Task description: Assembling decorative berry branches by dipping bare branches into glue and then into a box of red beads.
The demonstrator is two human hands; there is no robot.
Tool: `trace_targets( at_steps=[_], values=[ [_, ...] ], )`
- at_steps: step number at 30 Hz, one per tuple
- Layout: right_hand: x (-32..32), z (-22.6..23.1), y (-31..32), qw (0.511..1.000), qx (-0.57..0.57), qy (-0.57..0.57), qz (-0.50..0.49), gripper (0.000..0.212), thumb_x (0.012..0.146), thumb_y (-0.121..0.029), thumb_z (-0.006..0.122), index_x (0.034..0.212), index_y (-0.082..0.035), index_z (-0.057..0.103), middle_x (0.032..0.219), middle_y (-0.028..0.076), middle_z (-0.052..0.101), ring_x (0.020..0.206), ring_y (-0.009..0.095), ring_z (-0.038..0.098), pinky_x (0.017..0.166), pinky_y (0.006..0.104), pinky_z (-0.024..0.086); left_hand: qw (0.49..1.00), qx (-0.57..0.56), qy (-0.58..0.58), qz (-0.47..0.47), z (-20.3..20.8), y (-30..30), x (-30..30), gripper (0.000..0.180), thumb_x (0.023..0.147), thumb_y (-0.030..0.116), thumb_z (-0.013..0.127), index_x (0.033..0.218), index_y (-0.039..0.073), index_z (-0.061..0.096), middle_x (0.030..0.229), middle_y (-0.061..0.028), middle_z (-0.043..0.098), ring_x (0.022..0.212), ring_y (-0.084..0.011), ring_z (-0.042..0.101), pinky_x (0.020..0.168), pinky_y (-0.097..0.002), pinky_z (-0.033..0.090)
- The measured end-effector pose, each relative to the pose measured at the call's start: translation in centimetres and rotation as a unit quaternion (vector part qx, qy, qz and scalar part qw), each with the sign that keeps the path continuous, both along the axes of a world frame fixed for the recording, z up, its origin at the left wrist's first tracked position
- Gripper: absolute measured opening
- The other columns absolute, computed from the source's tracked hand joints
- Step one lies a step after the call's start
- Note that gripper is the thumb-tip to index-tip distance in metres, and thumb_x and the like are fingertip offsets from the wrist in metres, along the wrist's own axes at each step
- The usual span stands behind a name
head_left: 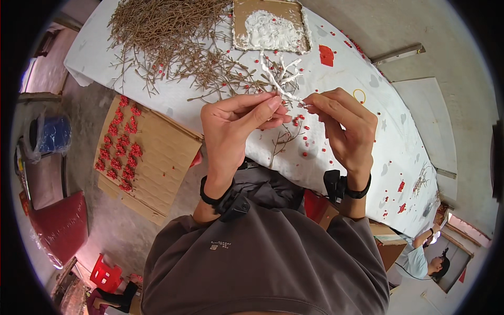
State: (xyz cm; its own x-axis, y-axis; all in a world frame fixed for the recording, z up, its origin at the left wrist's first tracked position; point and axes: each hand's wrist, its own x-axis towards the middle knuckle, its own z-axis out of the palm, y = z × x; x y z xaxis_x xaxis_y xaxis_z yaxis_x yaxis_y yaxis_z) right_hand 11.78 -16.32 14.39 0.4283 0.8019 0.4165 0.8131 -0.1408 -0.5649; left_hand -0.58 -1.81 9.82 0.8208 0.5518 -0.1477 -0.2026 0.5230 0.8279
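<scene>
A forked twig coated in thick white paste [281,73] is held over the table between my two hands. My left hand [233,123] pinches it with thumb and fingertips near its lower part. At its right-hand end, the fingertips of my right hand [349,121] are closed on the twig; anything smaller between them is too small to make out. Just below the hands lies a bare brown twig [282,143], with loose red berries [305,138] beside it. Beyond the twig's upper tips sits a shallow cardboard tray [242,43] smeared with white paste.
A big heap of brown twigs [163,26] covers the table's far left. On the right are a red scrap [326,55], a yellow rubber band [359,96] and scattered berries. Cardboard [168,168] bearing red berry clusters [123,140] lies at left. Another person [420,260] is at lower right.
</scene>
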Motion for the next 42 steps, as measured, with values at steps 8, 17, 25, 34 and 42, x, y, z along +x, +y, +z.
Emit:
trace_targets(
  at_steps=[8,17,25,34,42],
  values=[
    [0.2,-0.4,0.2,0.999,0.002,0.0,-0.049,0.032,0.072,0.015,0.062,0.1,0.0,0.07,0.083,0.011,0.067,0.072,0.022,0.067,0.06,0.0284,0.052,1.0,0.01,0.008,-0.009,0.3,0.0,-0.2,0.019,0.089,0.006,0.065,0.101,-0.007,0.069,0.082,-0.0173,0.07,0.07,-0.0222,0.071,0.062,-0.0237,0.056],
    [-0.4,-0.3,0.2,0.998,0.053,0.033,-0.029,0.027,0.074,0.012,0.066,0.098,0.001,0.07,0.082,0.011,0.067,0.068,0.021,0.066,0.058,0.0297,0.052,1.0,-0.013,0.013,-0.005,-0.2,0.2,0.0,0.02,0.088,0.006,0.065,0.103,-0.007,0.069,0.084,-0.0173,0.071,0.071,-0.0226,0.071,0.063,-0.0243,0.057],
    [-0.6,-1.1,0.8,0.994,0.025,0.092,-0.054,0.026,0.078,0.017,0.056,0.098,0.006,0.068,0.082,0.013,0.067,0.059,0.011,0.06,0.049,0.0225,0.045,1.0,-0.014,-0.019,-0.01,-0.3,0.2,0.0,0.019,0.089,0.003,0.065,0.104,-0.009,0.068,0.086,-0.0174,0.07,0.075,-0.0219,0.07,0.066,-0.0269,0.059],
    [-0.7,-0.8,0.5,0.991,0.069,0.088,-0.071,0.016,0.079,0.009,0.067,0.094,0.003,0.07,0.077,0.011,0.067,0.064,0.016,0.065,0.055,0.0258,0.049,0.999,0.027,-0.013,0.016,-0.6,0.1,0.0,0.019,0.088,0.003,0.065,0.103,-0.008,0.069,0.088,-0.0165,0.07,0.075,-0.0213,0.07,0.066,-0.0273,0.058],
    [-0.4,-2.2,0.6,0.99,0.04,0.113,-0.074,0.018,0.084,0.011,0.059,0.098,0.006,0.069,0.081,0.01,0.067,0.054,0.008,0.055,0.042,0.0205,0.039,0.996,0.071,0.004,0.05,-0.5,-0.1,-0.1,0.015,0.086,-0.004,0.066,0.101,-0.008,0.07,0.089,-0.0133,0.068,0.075,-0.018,0.069,0.062,-0.0253,0.058]
  ],
)
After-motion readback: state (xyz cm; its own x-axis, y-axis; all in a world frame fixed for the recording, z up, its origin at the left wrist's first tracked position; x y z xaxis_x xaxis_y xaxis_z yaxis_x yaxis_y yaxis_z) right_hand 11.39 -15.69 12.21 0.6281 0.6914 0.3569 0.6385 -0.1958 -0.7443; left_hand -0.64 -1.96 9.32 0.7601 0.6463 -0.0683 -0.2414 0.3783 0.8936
